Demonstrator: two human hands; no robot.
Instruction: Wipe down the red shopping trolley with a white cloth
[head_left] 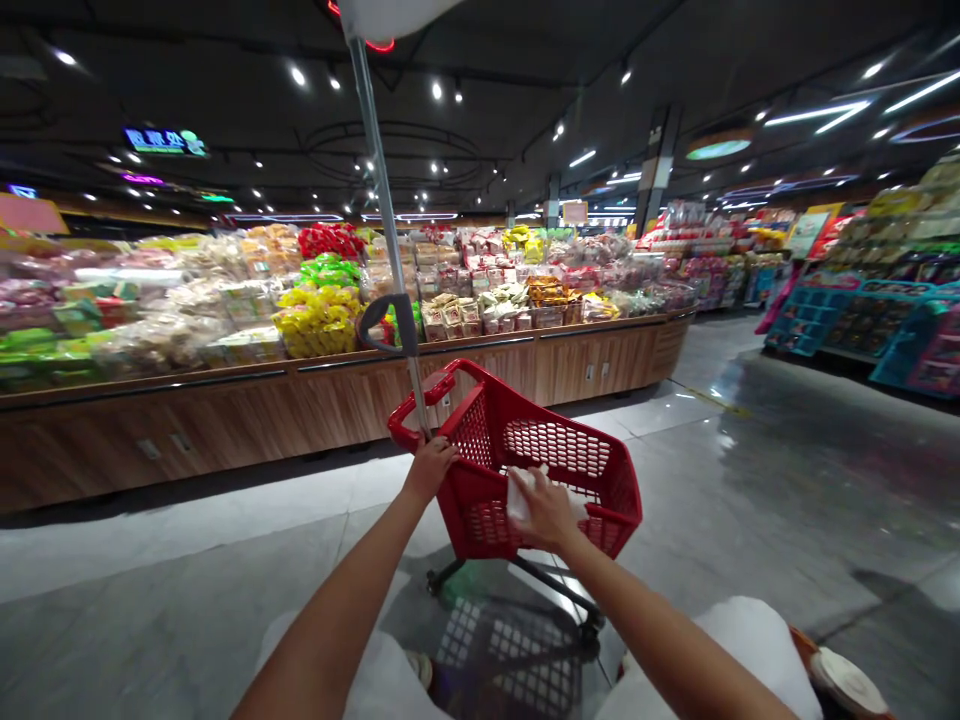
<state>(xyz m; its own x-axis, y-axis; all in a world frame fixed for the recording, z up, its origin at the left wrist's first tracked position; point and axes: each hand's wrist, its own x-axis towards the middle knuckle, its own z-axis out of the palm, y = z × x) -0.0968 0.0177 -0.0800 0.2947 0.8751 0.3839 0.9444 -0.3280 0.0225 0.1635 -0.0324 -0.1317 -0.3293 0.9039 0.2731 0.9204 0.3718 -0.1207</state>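
Observation:
A red plastic shopping cart (555, 405) with perforated basket walls stands in front of me on dark legs with casters. My left hand (431, 470) is closed on its rim at the handle end, right beside the base of a grey metal pole (382, 185). The pole rises from the cart and carries a grey loop-shaped grip (388, 325). In my right hand (547, 510) is a white wiping cloth (517, 497), pressed onto the basket's near rim. Part of the cloth hangs past the fingers toward the right; the palm side is hidden.
A long wood-panelled display counter (480, 370) piled with bagged snacks runs behind the cart. Blue display racks (840, 310) stand at the right. Grey tiled floor (720, 470) stretches between them. A brown-and-white object (844, 680) lies at the lower right.

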